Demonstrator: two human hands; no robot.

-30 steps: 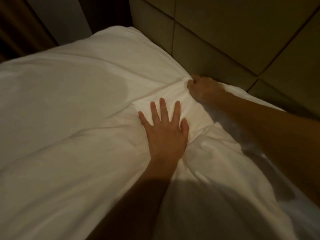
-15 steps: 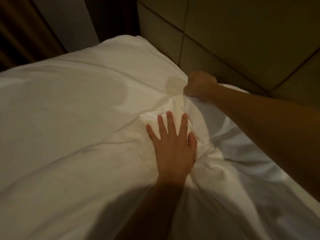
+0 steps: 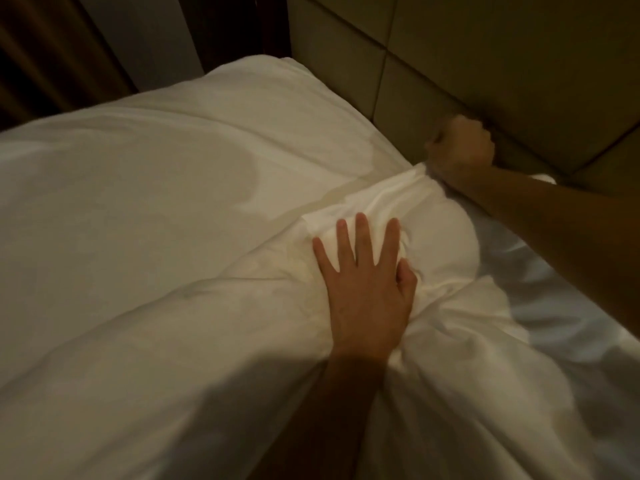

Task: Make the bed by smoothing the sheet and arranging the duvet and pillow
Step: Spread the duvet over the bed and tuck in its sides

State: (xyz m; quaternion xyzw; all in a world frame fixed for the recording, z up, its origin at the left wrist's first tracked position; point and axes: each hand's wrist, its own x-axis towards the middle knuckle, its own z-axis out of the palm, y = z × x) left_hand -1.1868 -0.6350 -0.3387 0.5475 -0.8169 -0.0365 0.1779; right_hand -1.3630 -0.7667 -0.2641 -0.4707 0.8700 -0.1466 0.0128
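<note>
Clenched around the duvet [image 3: 207, 341] corner, our right hand [image 3: 459, 150] sits beside the headboard [image 3: 485, 64]; just nearer us, our left hand [image 3: 363, 289] presses flat, fingers spread. We're arranging the duvet; next, probably tug it taut.

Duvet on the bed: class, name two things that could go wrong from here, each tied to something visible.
The right hand grips the duvet beside the headboard; a harder pull may knock knuckles against it. The left hand presses flat on its bunched folds; pulling against it could set creases instead of smoothing them.
</note>
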